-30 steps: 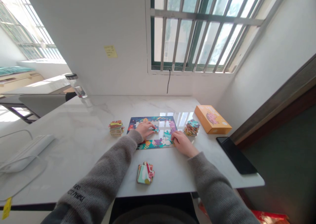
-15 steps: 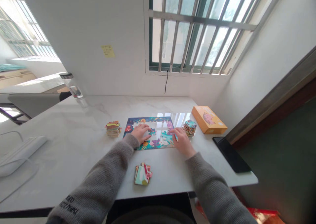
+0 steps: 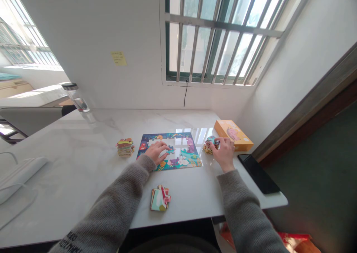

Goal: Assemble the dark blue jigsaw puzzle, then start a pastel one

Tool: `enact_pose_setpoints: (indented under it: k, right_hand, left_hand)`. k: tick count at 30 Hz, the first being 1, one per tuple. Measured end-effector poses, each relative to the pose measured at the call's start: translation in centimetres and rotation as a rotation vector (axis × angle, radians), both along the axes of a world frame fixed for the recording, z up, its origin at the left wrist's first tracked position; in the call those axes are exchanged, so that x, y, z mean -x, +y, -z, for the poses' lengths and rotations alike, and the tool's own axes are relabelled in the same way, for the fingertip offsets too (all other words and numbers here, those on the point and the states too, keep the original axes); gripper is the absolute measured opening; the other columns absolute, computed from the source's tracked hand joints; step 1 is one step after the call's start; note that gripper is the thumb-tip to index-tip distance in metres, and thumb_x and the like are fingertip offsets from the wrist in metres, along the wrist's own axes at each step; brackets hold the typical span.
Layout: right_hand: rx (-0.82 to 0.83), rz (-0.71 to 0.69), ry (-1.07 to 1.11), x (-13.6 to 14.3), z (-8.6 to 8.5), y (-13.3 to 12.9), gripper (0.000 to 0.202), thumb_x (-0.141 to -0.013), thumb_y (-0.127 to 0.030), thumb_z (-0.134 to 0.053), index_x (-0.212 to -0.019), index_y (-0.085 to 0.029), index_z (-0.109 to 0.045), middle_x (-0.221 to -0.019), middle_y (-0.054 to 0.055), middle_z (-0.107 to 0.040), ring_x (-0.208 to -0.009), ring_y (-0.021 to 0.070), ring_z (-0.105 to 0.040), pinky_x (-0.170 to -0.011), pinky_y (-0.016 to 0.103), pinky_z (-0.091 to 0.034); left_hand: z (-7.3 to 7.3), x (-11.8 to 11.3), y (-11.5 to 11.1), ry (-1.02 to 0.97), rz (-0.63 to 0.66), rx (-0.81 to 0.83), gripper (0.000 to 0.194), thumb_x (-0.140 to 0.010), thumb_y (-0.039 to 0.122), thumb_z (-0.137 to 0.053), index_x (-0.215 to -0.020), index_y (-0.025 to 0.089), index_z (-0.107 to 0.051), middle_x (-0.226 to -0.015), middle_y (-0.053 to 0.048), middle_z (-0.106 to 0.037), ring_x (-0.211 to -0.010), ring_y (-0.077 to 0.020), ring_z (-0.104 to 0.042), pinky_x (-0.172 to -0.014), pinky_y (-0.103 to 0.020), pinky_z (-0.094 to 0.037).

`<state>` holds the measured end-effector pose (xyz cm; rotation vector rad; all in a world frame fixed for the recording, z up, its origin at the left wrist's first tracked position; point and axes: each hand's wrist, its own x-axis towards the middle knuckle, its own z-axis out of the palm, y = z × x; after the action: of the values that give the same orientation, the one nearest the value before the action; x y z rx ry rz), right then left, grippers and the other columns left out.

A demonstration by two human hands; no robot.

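The puzzle [image 3: 192, 158] lies between two piles [image 3: 125, 148] [image 3: 209, 146], behind a third pile [image 3: 160, 199].

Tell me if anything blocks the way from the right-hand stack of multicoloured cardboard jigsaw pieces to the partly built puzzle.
Nothing visible: only glossy white tabletop separates the stack from the puzzle. Left hand covers its left part.

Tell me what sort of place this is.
Probably a small home or dormitory room with a desk: there is a glossy white marble-patterned table, a window with metal bars, and a yellow paper note stuck to the plain wall.
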<state>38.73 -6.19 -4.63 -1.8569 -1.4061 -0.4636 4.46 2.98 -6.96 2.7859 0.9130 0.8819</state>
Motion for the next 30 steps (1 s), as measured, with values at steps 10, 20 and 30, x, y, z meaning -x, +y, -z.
enact_pose_setpoints:
  k: [10, 20, 30]
  right_hand:
    - [-0.155, -0.084, 0.092, -0.2, -0.7, -0.2, 0.035, -0.091, -0.042, -0.059, -0.117, -0.019, -0.061, -0.107, 0.011, -0.061, -0.104, 0.0300, -0.049, -0.097, 0.046, -0.038]
    - [0.086, -0.793, 0.018, 9.1, 0.8, -1.1, 0.048, -0.093, -0.032, -0.065, -0.138, -0.027, -0.050, -0.124, 0.011, -0.061, -0.117, 0.0305, -0.052, -0.102, 0.047, -0.044]
    - [0.128, -0.899, 0.050, 10.0, 1.0, -1.3, 0.051, -0.093, -0.028, -0.064, -0.141, -0.028, -0.047, -0.126, 0.010, -0.061, -0.118, 0.0293, -0.053, -0.103, 0.048, -0.045]
  left_hand:
    - [0.4, -0.1, 0.1, -0.013, 0.025, 0.022, 0.018, -0.092, 0.026, -0.058, -0.107, 0.024, -0.067, -0.111, -0.007, -0.066, -0.104, -0.0231, -0.063, -0.092, -0.039, -0.050]
    - [-1.2, -1.6, -1.7, -0.035, 0.103, 0.065, 0.055, -0.080, 0.036, -0.074, -0.130, 0.023, -0.056, -0.118, -0.009, -0.065, -0.108, -0.0263, -0.061, -0.097, -0.040, -0.050]
    - [-0.9, -2.0, -1.8, 0.030, 0.115, 0.065, 0.047, -0.077, 0.037, -0.077, -0.118, 0.022, -0.061, -0.115, -0.009, -0.065, -0.105, -0.0267, -0.062, -0.093, -0.039, -0.051]
